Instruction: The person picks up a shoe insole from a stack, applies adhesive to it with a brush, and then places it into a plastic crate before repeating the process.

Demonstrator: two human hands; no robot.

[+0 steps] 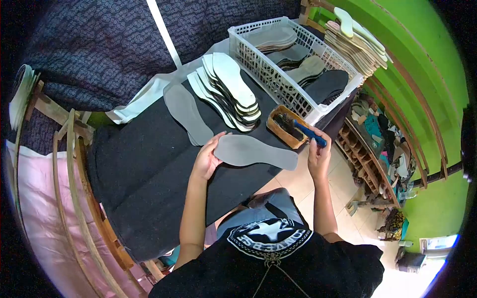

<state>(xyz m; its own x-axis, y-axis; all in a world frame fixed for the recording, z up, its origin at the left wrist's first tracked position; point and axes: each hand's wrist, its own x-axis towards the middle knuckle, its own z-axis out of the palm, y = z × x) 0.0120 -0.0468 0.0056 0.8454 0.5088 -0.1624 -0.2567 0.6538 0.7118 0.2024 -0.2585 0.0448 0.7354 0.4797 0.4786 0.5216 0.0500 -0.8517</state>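
My left hand (208, 158) grips a grey insole (256, 151) by its wide end, holding it above the dark table cover. In my right hand (319, 153) is a brush with a blue handle (312, 134). Its head reaches into a tan, open-topped container (281, 131) with dark, stained insides. Left of the held insole lies another grey insole (186, 110), with at least one more under it. Behind, a fanned stack of white-topped insoles (231, 82) rests on the cloth.
A white plastic crate (285, 74) holding several stacks of insoles stands at the back right. Beyond it is a tall pile of insoles (355, 47). Wooden rails (74, 164) run along the left, and a cluttered shelf (375, 154) stands to the right. Black cloth (144, 174) covers the table.
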